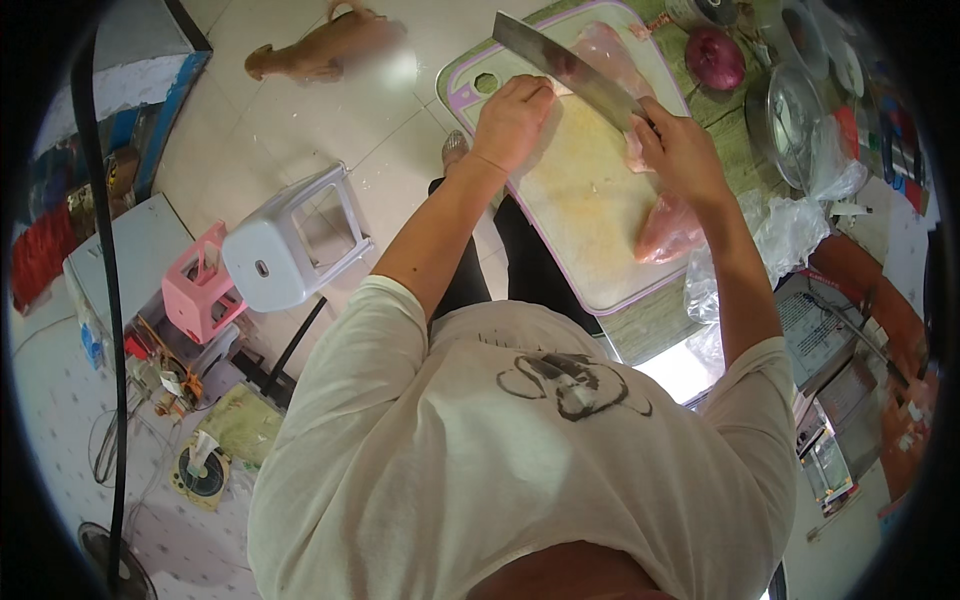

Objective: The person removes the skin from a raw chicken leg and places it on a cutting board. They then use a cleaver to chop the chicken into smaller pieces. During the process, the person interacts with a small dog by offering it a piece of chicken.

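My right hand (681, 150) grips the handle of a wide-bladed cleaver (566, 67), whose blade reaches up and left over the cutting board. My left hand (517, 120) has its fingers curled on a small pale piece of raw meat (559, 87) beside the blade; most of that piece is hidden. The pale cutting board (585, 202) has a purple rim. A large piece of raw meat, seemingly chicken (609, 54), lies beyond the blade. A smaller scrap (636, 156) is below my right hand, and another pink piece (670, 229) rests near the board's right edge.
A red onion (715, 58) and a metal bowl (784, 127) stand right of the board. Crumpled clear plastic bags (791, 225) lie by my right forearm. On the tiled floor at left are a grey plastic stool (262, 262), a pink stool (195, 289) and a brown dog (322, 45).
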A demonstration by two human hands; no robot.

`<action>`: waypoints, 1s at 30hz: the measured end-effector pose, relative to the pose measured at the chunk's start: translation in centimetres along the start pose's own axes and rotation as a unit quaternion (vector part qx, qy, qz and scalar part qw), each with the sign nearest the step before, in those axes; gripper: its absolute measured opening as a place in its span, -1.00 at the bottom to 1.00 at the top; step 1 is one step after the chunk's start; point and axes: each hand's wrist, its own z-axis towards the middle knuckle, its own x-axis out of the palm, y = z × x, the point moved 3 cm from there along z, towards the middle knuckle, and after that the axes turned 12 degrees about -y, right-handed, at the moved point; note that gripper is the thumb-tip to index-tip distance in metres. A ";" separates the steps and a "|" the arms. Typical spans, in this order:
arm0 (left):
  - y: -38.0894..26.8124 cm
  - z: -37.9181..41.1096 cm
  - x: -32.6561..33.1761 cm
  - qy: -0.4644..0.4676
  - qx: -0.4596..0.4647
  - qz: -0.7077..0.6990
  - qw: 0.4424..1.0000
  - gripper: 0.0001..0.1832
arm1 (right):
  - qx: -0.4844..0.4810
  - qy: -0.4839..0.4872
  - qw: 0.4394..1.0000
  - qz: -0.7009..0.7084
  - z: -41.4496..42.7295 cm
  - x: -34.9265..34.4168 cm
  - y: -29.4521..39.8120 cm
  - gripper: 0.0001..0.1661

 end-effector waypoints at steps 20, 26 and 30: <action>0.4 -0.1 0.1 0.007 -0.034 -0.002 0.999 -0.88 | 0.046 0.019 0.998 -0.040 -3.0 1.5 0.0 -0.73; 0.3 0.1 0.5 0.014 -0.025 -0.002 1.000 -0.88 | 0.023 -0.049 0.998 0.013 1.3 3.3 2.6 -0.73; 0.2 0.4 0.3 0.024 -0.022 -0.008 0.999 -0.89 | 0.011 -0.129 0.990 0.049 5.3 4.2 3.2 -0.67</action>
